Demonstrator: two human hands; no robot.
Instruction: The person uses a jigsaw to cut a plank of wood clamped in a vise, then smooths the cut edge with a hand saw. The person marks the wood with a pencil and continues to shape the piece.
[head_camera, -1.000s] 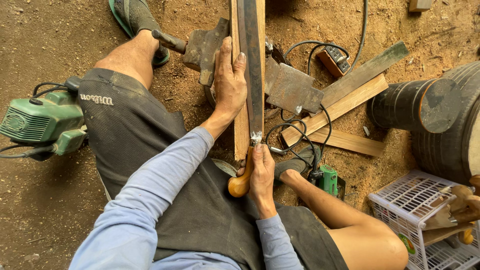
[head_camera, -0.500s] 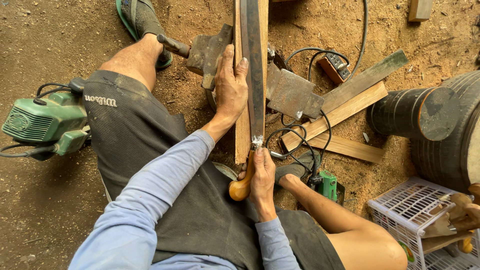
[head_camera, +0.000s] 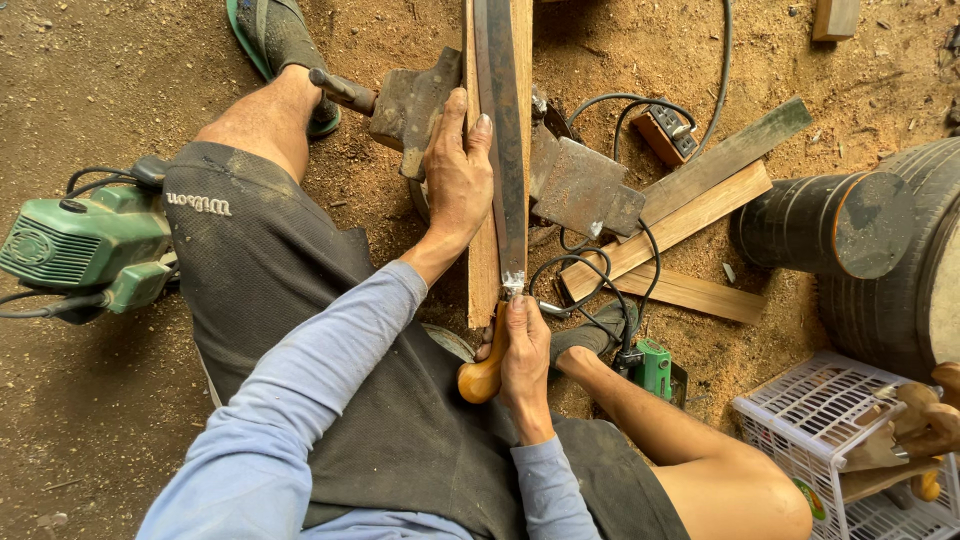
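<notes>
A long dark blade (head_camera: 503, 130) lies lengthwise on a narrow wooden board (head_camera: 480, 265) that runs away from me. My right hand (head_camera: 524, 362) grips the blade's rounded orange-brown wooden handle (head_camera: 482, 373) at the near end. My left hand (head_camera: 458, 175) rests flat on the board, fingers pressed against the blade's left edge. I sit on the ground with a leg on each side of the board.
A green power tool (head_camera: 82, 243) lies at my left thigh. Flat metal blades (head_camera: 580, 185) and wooden slats (head_camera: 690, 215) lie to the right with black cables, a socket box (head_camera: 668, 132) and a small green tool (head_camera: 655, 366). Black tyre drums (head_camera: 880, 240) and a white crate (head_camera: 830, 420) stand right.
The view has shifted slightly; the blade and both hands sit a little lower in frame. The grip of both hands looks unchanged.
</notes>
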